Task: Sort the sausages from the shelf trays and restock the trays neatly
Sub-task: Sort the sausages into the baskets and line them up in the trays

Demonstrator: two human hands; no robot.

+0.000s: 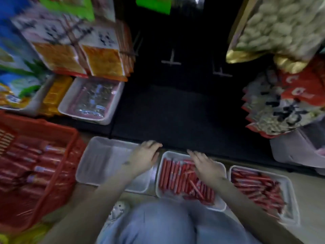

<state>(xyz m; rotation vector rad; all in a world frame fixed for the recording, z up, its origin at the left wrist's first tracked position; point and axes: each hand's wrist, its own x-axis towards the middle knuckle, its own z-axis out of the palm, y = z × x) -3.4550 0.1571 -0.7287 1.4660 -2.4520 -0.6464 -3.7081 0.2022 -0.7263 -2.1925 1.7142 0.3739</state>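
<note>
One wide-angle head view, steeply down and forward, close; shelf (pixel 175 111) beyond the fingers (pixel 191 153), lap (pixel 167 224) nearer.

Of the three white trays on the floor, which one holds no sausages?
The left tray, beside the red basket; the middle tray and right tray hold red sausages.

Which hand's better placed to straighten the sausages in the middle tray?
Right. The right hand is flat over the sausages in the middle tray; the left hand sits over the empty tray.
</note>
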